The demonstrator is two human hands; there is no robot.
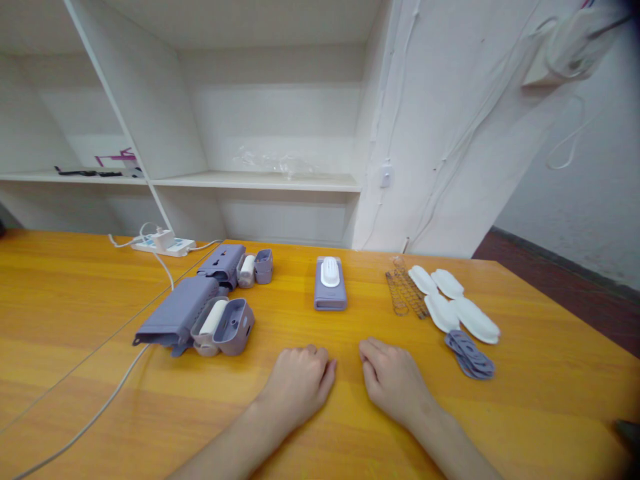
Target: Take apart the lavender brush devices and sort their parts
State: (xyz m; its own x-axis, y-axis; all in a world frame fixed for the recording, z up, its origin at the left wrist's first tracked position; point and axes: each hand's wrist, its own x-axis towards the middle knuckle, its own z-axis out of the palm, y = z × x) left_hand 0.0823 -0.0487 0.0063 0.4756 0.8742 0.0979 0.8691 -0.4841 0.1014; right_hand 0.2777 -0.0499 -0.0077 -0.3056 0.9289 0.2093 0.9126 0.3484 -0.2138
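My left hand [303, 380] rests on the wooden table with its fingers curled into a loose fist. Opposite it, my right hand [393, 377] lies curled the same way, and no object shows in either. Beyond the gap between them lies a grey-purple plastic casing [330, 299] with a white oval piece [330, 272] on top. To the right are wire coil springs [407, 291], several white oval covers [441, 312] and a stack of flat grey-purple oval pieces [470, 355]. At left are larger casings [177, 307], white rollers [213, 317] and grey-purple cups [236, 327].
A white power strip [165, 245] stands at the table's back left, and its cable [110, 400] runs across the left side. White shelving [260, 180] behind holds crumpled clear plastic [280, 162]. The table's [540, 347] right edge slopes away beside the wall.
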